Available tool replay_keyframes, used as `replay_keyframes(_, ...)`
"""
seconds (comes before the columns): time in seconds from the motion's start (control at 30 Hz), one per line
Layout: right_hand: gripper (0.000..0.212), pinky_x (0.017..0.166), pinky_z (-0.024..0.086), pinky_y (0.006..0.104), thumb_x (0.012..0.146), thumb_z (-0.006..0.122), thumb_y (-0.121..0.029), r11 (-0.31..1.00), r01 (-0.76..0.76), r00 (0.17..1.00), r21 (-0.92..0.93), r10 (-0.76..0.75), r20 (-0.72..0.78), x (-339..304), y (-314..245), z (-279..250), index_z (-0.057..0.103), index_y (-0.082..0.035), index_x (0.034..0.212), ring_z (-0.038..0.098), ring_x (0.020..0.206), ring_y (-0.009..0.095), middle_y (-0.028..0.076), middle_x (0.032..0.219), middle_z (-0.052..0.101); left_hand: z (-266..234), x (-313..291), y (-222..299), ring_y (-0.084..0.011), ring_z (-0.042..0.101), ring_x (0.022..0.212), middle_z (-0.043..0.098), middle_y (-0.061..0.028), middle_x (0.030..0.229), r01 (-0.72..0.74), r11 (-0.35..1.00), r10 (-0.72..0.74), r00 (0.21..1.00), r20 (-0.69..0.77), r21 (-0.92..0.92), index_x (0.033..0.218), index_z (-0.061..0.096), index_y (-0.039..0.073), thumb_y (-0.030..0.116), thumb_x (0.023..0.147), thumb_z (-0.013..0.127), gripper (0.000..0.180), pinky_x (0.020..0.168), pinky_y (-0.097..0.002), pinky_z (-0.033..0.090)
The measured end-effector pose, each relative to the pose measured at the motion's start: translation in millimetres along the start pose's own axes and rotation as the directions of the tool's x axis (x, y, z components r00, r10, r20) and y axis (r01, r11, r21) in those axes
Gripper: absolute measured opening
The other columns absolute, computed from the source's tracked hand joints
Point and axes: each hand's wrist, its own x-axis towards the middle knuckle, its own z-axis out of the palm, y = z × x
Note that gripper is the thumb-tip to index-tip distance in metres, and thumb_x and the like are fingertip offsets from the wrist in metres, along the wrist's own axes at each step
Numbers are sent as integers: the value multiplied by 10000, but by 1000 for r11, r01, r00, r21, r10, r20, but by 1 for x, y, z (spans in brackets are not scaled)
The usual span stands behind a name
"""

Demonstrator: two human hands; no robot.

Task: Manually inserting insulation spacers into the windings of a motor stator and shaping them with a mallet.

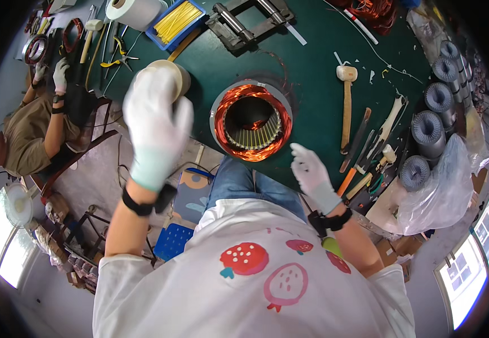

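Note:
A stator [216,121], a grey ring with orange-red copper windings around its bore and pale strips lining its slots, stands on the green table in front of me. Over a round cream-coloured roll [183,83] to its left is my left hand [157,121], in a white glove and blurred by motion. The thumb is spread away from the other fingers, which cover part of the roll; any contact is hidden. My right hand [312,172], also gloved, hovers by the near table edge right of the stator, fingers loosely bent and nothing visible in them.
Right of the stator lie a mallet [346,107] and several hand tools, with grey stator cores [427,128] beyond. A metal fixture [243,28], a blue tray [151,34] of yellow strips and a white spool [134,14] stand behind. At far left, another person [41,118] works.

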Motion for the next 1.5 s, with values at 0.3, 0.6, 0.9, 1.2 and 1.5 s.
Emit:
replay_keyframes(0.3, 458, 871, 558, 332, 1021, 534, -200, 581, -110, 993, 807, 107, 59, 47, 6, 64, 511, -61, 1457, 666, 931, 171, 81, 1146, 671, 63, -42, 107, -270, 626, 615, 584, -75, 625, -119, 986, 161, 866, 473, -118, 663, 573, 113, 518, 893, 703, 483, 651, -403, 448)
replay_keyframes(0.6, 461, 1056, 465, 433, 1100, 468, -429, 31, -103, 994, 994, -35, 104, 98, -23, 74, 544, -52, 1353, 622, 1174, 246, 108, 1279, 633, 54, 66, 66, -395, 661, 615, 633, -226, 655, 307, 914, -119, 828, 548, -265, 734, 687, 8, 433, 921, 686, 465, 584, -455, 533)
replay_keyframes(0.9, 292, 731, 522, 307, 1089, 525, -275, 712, 281, 943, 643, -81, -323, 32, -149, -12, 675, -25, 1065, 656, 797, 126, 31, 918, 692, 55, 14, 37, -77, 603, 754, 714, -4, 919, 816, -48, -223, 553, 803, -576, 1141, 677, -20, 301, 1096, 531, 355, 649, -268, 478)
replay_keyframes(1.2, 422, 574, 437, 447, 817, 837, -331, 602, 429, 731, -673, -669, -134, 42, -146, 56, 538, -64, 684, 555, 595, 343, 125, 634, 559, 128, -107, 3, -296, 652, 1179, 633, -194, 1319, 783, 431, -284, 589, 757, -448, 1464, 488, -22, 237, 1052, 528, 488, 1056, -377, 493)
replay_keyframes(1.5, 390, 602, 471, 401, 799, 808, -413, 420, 571, 654, -705, -752, 81, 48, -131, 57, 600, -99, 698, 593, 645, 273, 84, 651, 557, 196, -145, 26, -272, 634, 1074, 599, -224, 1257, 810, 174, -562, 548, 620, -559, 1413, 519, -75, 19, 937, 543, 486, 995, -356, 506)
